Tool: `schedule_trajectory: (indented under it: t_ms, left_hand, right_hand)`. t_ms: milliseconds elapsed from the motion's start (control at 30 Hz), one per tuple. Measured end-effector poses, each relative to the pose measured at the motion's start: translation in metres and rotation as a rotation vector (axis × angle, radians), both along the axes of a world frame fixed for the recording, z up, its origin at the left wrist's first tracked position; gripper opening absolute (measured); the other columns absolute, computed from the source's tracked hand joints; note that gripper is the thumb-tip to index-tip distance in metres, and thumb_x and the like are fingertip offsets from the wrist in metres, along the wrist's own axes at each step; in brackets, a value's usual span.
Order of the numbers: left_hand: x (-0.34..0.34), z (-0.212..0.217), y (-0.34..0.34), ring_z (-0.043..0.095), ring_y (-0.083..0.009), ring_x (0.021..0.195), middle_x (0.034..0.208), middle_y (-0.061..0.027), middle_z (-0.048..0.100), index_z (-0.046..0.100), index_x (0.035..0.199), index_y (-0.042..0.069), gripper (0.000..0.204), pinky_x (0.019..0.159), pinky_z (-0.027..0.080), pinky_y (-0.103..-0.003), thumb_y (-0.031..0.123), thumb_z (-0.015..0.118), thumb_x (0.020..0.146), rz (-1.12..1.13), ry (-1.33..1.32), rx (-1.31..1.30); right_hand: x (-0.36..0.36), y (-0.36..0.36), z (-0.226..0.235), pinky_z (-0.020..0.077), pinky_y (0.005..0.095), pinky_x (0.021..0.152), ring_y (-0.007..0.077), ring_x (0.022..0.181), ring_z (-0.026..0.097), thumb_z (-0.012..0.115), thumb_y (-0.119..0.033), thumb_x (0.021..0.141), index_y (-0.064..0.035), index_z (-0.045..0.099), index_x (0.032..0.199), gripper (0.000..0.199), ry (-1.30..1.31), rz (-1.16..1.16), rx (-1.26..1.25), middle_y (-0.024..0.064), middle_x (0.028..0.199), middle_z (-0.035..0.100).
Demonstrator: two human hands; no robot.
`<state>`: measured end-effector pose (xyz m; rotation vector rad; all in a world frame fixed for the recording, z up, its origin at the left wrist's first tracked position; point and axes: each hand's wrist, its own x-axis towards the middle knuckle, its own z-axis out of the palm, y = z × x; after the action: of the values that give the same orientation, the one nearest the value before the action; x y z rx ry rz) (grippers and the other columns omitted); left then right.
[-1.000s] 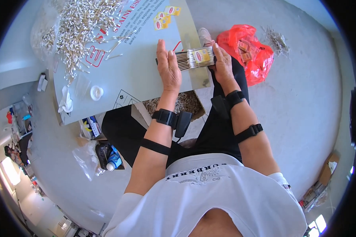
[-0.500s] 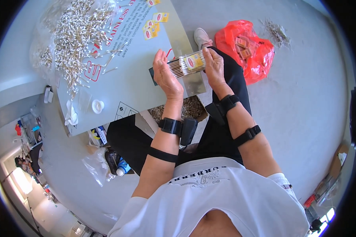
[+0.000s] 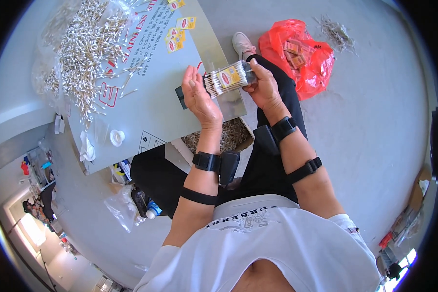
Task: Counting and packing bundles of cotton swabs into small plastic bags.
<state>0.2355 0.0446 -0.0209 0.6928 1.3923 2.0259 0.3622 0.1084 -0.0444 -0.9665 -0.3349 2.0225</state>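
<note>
Above the table's right corner, my right hand [image 3: 265, 89] grips the right end of a small clear pack of cotton swabs [image 3: 224, 80] with a yellow label. The thumb lies on top and the fingers curl beneath. My left hand [image 3: 201, 100] is open, its fingers stretched out, with the palm beside the pack's left end and seemingly touching it. White swab tips line that end. Loose cotton swabs [image 3: 90, 53] spill in a big heap from a clear plastic bag on the left of the table. Several yellow label cards [image 3: 175, 40] lie farther back.
A metal table [image 3: 153, 104] with printed film spans the left. Beneath its near edge stands a box of swabs [image 3: 236, 135]. On the floor at right are a red plastic bag [image 3: 314, 73] holding small packs and some loose swabs [image 3: 338, 34]. A white round lid [image 3: 117, 137] sits near the table's edge.
The swabs that stuck out toward my left palm now sit level in the pack. My right hand has shifted its grip on the right end, where a dark clear part now shows.
</note>
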Motion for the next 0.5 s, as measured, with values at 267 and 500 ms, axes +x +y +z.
schedule_trajectory:
  t_ms: [267, 500]
  left_hand:
    - [0.004, 0.003, 0.001, 0.039, -0.0301, 0.131, 0.137, -0.0231, 0.041, 0.039, 0.13, -0.01, 0.059, 0.113, 0.028, -0.042, 0.041, 0.042, 0.101, -0.013, 0.008, -0.016]
    - [0.009, 0.001, 0.007, 0.038, -0.0315, 0.132, 0.138, -0.0234, 0.04, 0.038, 0.131, -0.01, 0.061, 0.113, 0.027, -0.042, 0.043, 0.041, 0.1, -0.113, -0.056, -0.004]
  right_hand:
    - [-0.003, -0.005, -0.002, 0.0377, 0.0246, 0.046, 0.0129, 0.062, 0.059, 0.059, -0.029, 0.094, -0.0056, 0.061, 0.092, 0.023, 0.234, -0.047, -0.157, 0.0035, 0.077, 0.064]
    - [0.003, 0.002, -0.006, 0.0374, 0.0223, 0.048, 0.0104, 0.062, 0.056, 0.063, -0.023, 0.092, -0.005, 0.063, 0.09, 0.018, 0.149, -0.067, -0.124, 0.003, 0.08, 0.065]
